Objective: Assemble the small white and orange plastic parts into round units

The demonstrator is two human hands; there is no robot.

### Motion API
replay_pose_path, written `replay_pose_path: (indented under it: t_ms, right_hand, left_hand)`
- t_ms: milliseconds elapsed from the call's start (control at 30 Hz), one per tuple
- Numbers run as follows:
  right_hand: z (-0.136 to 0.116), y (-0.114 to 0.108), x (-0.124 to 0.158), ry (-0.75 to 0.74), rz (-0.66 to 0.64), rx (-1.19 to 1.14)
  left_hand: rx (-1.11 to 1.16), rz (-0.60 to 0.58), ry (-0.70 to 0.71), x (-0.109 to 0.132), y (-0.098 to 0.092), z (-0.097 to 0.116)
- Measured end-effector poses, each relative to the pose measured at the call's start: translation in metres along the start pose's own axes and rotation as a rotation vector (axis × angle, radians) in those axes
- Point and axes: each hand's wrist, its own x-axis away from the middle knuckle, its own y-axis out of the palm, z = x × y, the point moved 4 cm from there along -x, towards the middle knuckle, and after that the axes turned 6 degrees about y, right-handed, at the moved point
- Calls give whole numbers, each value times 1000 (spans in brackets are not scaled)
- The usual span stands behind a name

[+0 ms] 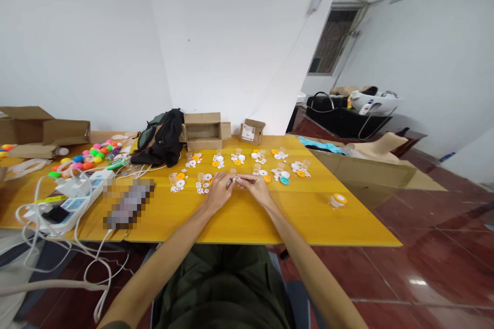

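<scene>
Over the middle of the yellow table, my left hand and my right hand meet fingertip to fingertip. Both pinch a small white piece, mostly hidden by the fingers; its kind is too small to make out. Just beyond the hands lie several small groups of white perforated discs, clear cups and coloured ring lids, among them an orange ring, a teal ring and a white disc. A clear cup stands in the group left of my left hand.
At the right stands a clear jar with an orange-rimmed lid. A power strip with tangled white cables and a blurred-out phone-like object lie left. Behind are a black bag, an open cardboard box and colourful balls.
</scene>
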Motion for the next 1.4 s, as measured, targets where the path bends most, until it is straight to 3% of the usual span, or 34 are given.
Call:
replay_pose_path:
  t_ms: [567, 1000, 1400]
  right_hand:
    - [0, 2, -1, 11, 33, 33]
    - [-4, 4, 0, -35, 1, 16]
    - [-7, 4, 0, -61, 26, 50]
  left_hand:
    - [11, 14, 77, -1, -1, 2]
    - [83, -18, -79, -2, -2, 0]
    - [90, 9, -37, -2, -1, 1]
